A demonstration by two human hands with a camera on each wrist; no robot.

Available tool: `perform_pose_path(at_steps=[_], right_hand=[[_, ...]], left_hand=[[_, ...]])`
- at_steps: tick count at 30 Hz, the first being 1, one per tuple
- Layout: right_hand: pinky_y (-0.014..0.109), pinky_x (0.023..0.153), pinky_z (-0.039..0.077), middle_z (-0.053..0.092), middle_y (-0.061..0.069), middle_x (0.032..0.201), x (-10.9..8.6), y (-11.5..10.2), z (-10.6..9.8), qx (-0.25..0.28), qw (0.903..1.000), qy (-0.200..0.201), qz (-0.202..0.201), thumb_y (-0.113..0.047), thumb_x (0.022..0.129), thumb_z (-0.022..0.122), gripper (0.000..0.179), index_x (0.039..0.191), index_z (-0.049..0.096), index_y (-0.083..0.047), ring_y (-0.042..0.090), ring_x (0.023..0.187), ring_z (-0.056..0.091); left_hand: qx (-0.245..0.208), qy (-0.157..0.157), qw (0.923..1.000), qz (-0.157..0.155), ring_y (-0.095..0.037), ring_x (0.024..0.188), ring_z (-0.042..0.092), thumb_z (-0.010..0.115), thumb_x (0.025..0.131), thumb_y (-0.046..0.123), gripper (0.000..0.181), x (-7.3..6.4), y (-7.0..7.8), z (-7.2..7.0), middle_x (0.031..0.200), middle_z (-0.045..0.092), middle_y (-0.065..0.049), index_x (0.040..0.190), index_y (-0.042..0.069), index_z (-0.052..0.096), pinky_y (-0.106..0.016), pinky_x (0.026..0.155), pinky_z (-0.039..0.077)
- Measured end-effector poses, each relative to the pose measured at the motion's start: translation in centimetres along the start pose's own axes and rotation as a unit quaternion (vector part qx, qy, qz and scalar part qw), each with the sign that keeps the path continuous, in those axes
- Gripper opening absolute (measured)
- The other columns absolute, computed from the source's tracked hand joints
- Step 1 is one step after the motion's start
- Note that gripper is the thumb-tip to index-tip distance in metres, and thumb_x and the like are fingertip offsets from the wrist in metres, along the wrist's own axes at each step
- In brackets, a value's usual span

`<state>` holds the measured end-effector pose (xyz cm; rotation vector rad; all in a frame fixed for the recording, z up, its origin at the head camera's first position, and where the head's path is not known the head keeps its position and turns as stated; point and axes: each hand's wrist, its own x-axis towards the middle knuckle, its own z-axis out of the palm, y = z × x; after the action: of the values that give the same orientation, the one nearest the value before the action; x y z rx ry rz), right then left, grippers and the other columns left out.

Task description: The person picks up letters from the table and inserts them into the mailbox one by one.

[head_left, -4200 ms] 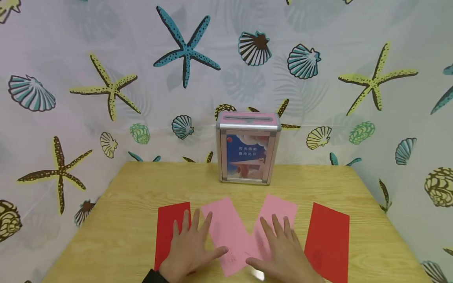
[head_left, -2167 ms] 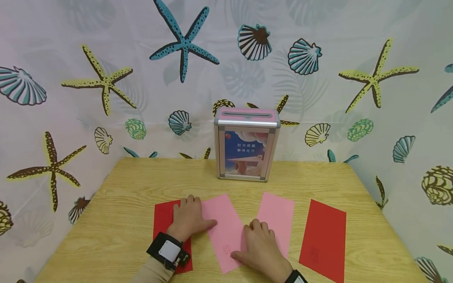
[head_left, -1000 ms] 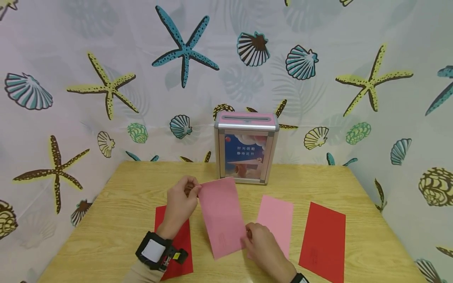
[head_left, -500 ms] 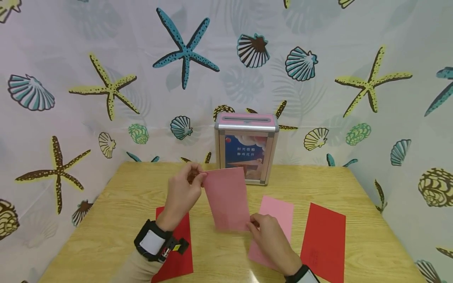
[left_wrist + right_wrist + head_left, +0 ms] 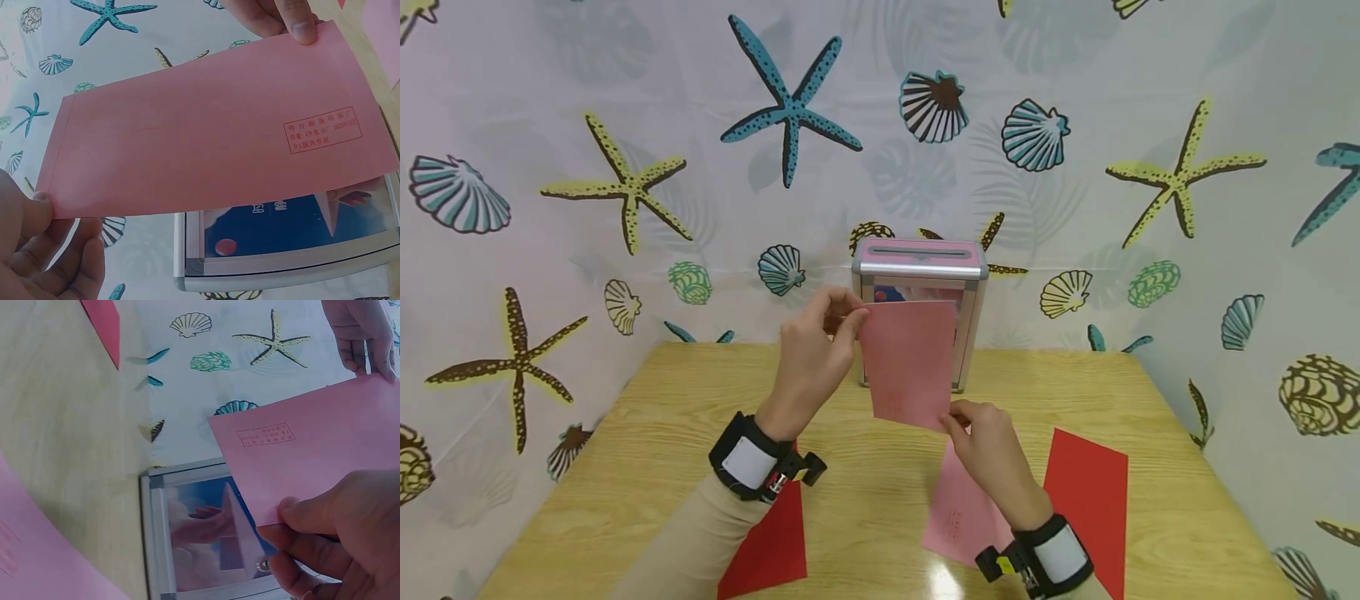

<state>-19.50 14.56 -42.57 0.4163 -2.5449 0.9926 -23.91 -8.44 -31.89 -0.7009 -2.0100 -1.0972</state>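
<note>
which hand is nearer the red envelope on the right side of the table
Right. In the head view, the right hand pinches the held pink envelope at its lower right, just left of the red envelope; the left hand pinches the pink one's upper left, farther away.

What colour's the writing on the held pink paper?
The writing is red, clearest in the left wrist view.

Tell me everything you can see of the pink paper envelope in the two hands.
The pink rectangular paper envelope looks thin and smooth, with a red boxed print near its lower short edge and a faint line near the opposite one. It is raised off the wood-grain table, roughly upright. The left hand pinches its upper left corner, the right hand its lower right. In the head view it covers part of the silver-framed, pink-topped box; whether they touch is unclear.
</note>
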Motion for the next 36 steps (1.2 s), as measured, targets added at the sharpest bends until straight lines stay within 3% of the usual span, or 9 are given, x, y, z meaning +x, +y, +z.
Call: perform_pose_path(at_steps=[5,12,21,29,36], right_hand=[[0.026,0.05,0.049,0.07,0.004,0.076,1.0,0.1,-1.3,-0.013,0.9985,0.023,-0.047,-0.009,0.087,0.072,0.006,0.09,0.073,-0.004,0.01,0.065,0.061],[0.03,0.052,0.051,0.07,0.005,0.076,2.7,-0.8,-3.2,-0.018,0.9962,0.053,-0.066,-0.01,0.087,0.073,0.007,0.09,0.073,-0.004,0.013,0.069,0.063],[0.041,0.064,0.058,0.072,0.008,0.08,4.2,-1.3,-5.7,-0.024,0.9904,0.086,-0.105,-0.007,0.087,0.072,0.009,0.094,0.073,-0.001,0.018,0.073,0.066],[0.035,0.053,0.047,0.07,0.008,0.08,5.8,-2.1,-6.6,-0.02,0.9839,0.116,-0.135,-0.01,0.087,0.072,0.008,0.092,0.074,-0.004,0.017,0.071,0.062],[0.033,0.047,0.041,0.07,0.008,0.078,7.5,-2.5,-7.7,-0.019,0.9769,0.146,-0.155,-0.009,0.085,0.074,0.007,0.091,0.074,-0.004,0.018,0.073,0.063]], left_hand=[[-0.009,0.019,0.9995,0.023,-0.007,0.068,0.061,0.066,0.093,0.013,0.012,1.6,1.1,0.3,0.086,0.069,-0.004,0.101,0.006,0.06,-0.028,0.059,0.054],[-0.022,0.049,0.9965,0.065,-0.01,0.066,0.063,0.067,0.093,0.015,0.016,3.9,2.3,-0.2,0.086,0.07,-0.007,0.102,0.003,0.06,-0.029,0.059,0.055],[-0.037,0.043,0.9954,0.078,-0.009,0.072,0.063,0.068,0.092,0.017,0.028,5.7,4.1,0.5,0.09,0.07,-0.009,0.114,0.003,0.058,-0.028,0.063,0.055],[-0.017,0.037,0.9954,0.087,-0.011,0.073,0.063,0.069,0.091,0.017,0.028,6.5,3.9,1.0,0.09,0.069,-0.008,0.113,0.003,0.06,-0.028,0.063,0.053],[-0.003,0.022,0.9965,0.081,-0.012,0.076,0.064,0.07,0.089,0.016,0.023,6.4,2.8,1.6,0.092,0.072,-0.008,0.109,0.004,0.066,-0.028,0.065,0.054]])
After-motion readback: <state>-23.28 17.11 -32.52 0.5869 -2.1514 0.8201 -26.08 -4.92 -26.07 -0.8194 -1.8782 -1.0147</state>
